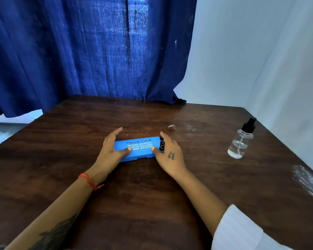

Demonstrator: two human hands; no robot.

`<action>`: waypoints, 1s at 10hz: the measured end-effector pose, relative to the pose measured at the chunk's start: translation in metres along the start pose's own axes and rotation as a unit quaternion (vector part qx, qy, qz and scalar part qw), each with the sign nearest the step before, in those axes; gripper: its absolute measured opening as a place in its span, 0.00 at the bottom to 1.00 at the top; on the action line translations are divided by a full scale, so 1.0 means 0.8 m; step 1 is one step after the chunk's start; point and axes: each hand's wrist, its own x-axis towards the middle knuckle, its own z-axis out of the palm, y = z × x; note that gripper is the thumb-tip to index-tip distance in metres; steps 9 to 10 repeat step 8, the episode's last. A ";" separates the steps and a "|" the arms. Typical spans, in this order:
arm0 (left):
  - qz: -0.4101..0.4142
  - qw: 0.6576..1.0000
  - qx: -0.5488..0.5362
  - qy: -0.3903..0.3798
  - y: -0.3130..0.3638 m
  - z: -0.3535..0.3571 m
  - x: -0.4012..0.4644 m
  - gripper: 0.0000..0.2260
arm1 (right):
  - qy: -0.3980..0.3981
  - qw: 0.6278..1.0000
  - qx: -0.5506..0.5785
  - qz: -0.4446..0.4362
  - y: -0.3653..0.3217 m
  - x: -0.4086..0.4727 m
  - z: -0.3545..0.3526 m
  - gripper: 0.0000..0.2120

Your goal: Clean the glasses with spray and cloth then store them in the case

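The blue case (137, 147) lies closed on the table (152, 195), between both hands. The left hand (109, 150) and right hand (167, 153) clasp its ends, thumbs on top. The spray bottle (240, 141) stands far right.

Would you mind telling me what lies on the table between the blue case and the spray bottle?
In the head view, only bare table, with small wet specks, separates the case from the bottle.

Orange wrist thread (90, 181), white sleeve (242, 231), tattoos.
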 end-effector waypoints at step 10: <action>-0.011 0.990 0.112 -0.084 0.083 0.151 0.034 0.31 | 0.137 0.981 -0.045 0.126 0.069 -0.013 -0.099 0.27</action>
